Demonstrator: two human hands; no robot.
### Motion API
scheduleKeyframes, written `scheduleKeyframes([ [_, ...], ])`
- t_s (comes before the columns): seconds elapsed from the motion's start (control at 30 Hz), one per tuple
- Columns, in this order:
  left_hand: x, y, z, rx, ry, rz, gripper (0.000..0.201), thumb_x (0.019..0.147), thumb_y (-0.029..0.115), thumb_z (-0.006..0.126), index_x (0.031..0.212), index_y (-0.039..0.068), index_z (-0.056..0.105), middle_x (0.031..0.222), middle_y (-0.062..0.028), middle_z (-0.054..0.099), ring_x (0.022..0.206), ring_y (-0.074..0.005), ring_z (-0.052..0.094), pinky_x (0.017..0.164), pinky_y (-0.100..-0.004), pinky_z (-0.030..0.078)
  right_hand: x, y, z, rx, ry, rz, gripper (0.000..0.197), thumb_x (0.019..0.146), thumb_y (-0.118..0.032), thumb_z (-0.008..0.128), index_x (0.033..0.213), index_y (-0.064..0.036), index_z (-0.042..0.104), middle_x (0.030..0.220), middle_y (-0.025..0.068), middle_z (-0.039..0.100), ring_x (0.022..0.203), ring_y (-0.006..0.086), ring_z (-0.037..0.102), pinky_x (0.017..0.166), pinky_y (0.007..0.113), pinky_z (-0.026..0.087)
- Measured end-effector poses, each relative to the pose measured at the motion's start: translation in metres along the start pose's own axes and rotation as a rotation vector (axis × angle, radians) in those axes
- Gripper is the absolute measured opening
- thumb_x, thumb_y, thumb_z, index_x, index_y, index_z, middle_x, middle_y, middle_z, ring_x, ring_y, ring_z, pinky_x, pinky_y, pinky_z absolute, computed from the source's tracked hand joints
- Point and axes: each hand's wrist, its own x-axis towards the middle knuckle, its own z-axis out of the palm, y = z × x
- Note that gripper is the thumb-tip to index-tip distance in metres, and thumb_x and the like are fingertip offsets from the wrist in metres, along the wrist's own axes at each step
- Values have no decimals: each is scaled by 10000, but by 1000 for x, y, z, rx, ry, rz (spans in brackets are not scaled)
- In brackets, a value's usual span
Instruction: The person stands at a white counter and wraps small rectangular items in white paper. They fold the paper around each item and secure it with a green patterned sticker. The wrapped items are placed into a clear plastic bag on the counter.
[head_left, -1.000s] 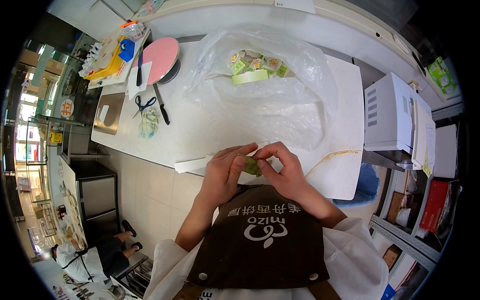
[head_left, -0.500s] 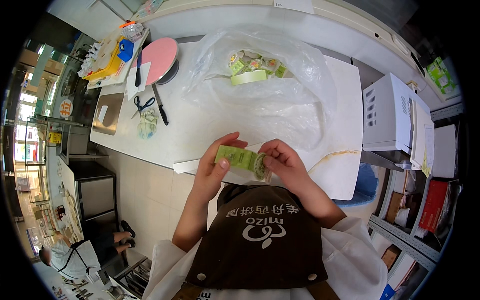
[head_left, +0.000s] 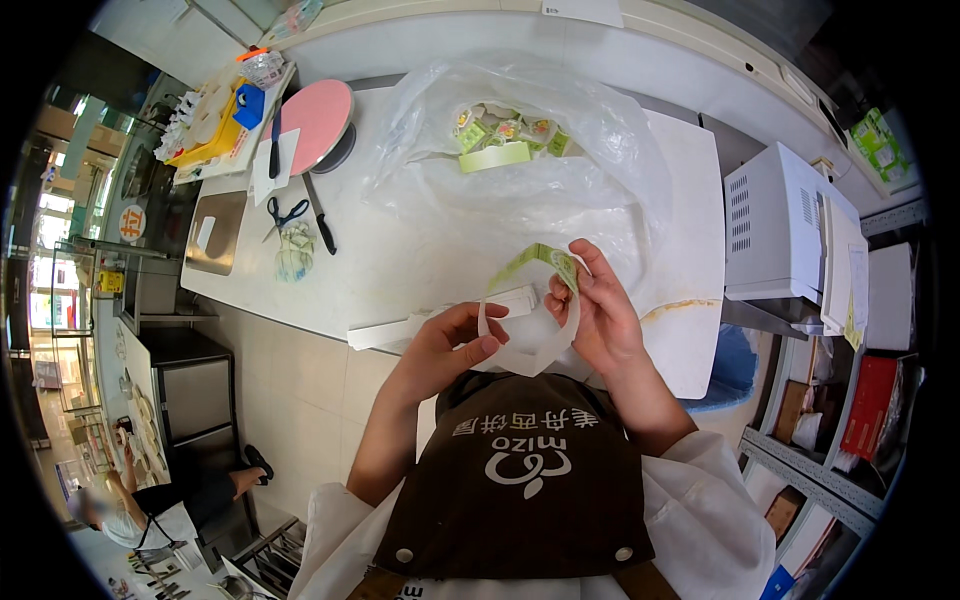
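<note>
A paper band (head_left: 528, 362), green and printed on one face and white on the other, is spread into a loop in front of my apron. My right hand (head_left: 608, 312) pinches its printed right side, thumb and fingers closed on the paper. At the loop's left side is my left hand (head_left: 445, 350), its thumb and curved fingers apart; the white paper passes against the fingertips. Beyond my hands, a clear plastic bag (head_left: 430, 150) lies spread on the white table (head_left: 390, 270). Several folded green printed bands (head_left: 497, 156) rest in it.
White strips (head_left: 385, 333) lie by the table's near edge. Left of the bag are scissors (head_left: 287, 212), a black-handled knife (head_left: 326, 235), crumpled wrap (head_left: 295, 252) and a pink turntable (head_left: 318, 120). A white appliance (head_left: 780, 225) stands right. Another person (head_left: 130, 515) is at lower left.
The flat folded band has opened into a loop with its white face showing. My right hand has risen slightly and moved right; my left hand has loosened and shifted a little nearer to me.
</note>
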Motion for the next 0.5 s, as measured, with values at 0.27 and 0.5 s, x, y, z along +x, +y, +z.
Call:
scheduleKeyframes([
  [0.27,8,-8,-2,-24,76,77,473,1032,314,669,1374,-4,591,1184,-100,729,1086,-159,654,979,-327,507,-2,5,6,-331,-27,100,515,999,-33,477,1509,-88,428,1227,83,627,1057,186,576,933,332,446],
  [0.5,19,-11,-8,-165,281,79,541,1056,452,585,1366,10,599,1166,-101,737,1005,-149,670,899,-311,514,-1,9,5,-567,59,47,533,1029,-86,502,1550,-82,394,1261,66,632,1096,154,579,937,315,439],
])
